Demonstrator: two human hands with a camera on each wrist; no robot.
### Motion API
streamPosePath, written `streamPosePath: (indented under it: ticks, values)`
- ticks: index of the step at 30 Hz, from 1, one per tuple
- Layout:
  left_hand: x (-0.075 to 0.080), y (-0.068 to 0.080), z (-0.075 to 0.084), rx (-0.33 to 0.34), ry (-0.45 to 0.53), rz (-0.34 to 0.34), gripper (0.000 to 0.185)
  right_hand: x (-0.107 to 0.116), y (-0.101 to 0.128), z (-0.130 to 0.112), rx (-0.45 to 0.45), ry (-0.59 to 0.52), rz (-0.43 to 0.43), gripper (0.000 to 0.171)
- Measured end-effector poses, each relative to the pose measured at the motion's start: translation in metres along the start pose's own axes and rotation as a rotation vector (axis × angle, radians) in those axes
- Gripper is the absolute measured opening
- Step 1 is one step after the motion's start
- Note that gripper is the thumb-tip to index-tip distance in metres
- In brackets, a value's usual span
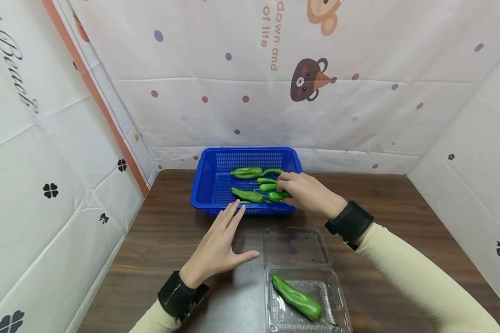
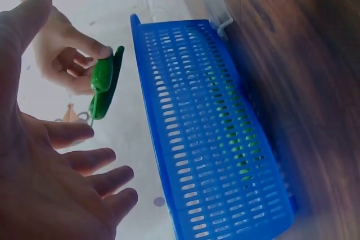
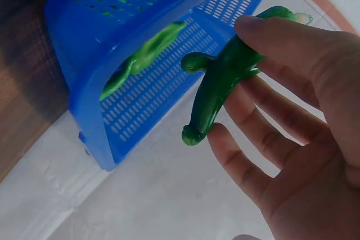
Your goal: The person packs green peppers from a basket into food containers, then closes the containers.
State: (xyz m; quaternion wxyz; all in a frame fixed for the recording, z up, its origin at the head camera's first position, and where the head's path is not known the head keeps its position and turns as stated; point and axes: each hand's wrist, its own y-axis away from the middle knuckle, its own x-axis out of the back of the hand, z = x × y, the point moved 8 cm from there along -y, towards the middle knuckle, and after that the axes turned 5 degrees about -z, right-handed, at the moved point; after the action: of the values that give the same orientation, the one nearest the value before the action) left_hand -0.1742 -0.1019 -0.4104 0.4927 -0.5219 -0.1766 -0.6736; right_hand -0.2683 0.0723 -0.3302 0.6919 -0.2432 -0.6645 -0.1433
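Nearest the camera sits a clear plastic clamshell box (image 1: 306,296), lid thrown back, with one green pepper (image 1: 296,298) lying slantwise in its lower tray. Position taken relative to the blue basket (image 1: 208,185): the box is on the near side of the basket, apart from it, on the brown wooden table (image 1: 400,222).

Right hand (image 1: 306,192): over the basket's right front corner, fingers and thumb curled round a green pepper (image 3: 225,80). The right wrist view confirms the grasp: thumb on top, fingertips beneath, the pepper's stem end free. The left wrist view shows the same pepper (image 2: 103,82) pinched and held above the basket's rim. Whether it touches the other peppers cannot be told.

Left hand (image 1: 218,247): released, fingers straight and spread, palm down on the table just in front of the basket's near wall. Fingertips reach close to that wall; contact with it cannot be confirmed. It holds nothing.

Basket contents: several more green peppers, among them one large pepper (image 1: 246,172) toward the far wall and one long pepper (image 1: 248,195) near the front wall, both left of the right hand.

Both wrists carry black straps (image 1: 350,223) over pale long sleeves. Behind the basket hangs a white patterned sheet (image 1: 275,69) with dots and cartoon bears.
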Motion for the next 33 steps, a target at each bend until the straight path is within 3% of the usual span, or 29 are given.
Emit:
streamPosePath:
  ticks: [18, 33]
  values:
    - [-0.023, 0.012, 0.022, -0.063, 0.089, -0.107, 0.116, 0.008, 0.034, -0.012, -0.016, 0.040, 0.029, 0.028]
    - [-0.039, 0.024, 0.042, -0.152, 0.100, -0.112, 0.120, 0.009, 0.071, -0.037, 0.023, 0.040, 0.094, 0.034]
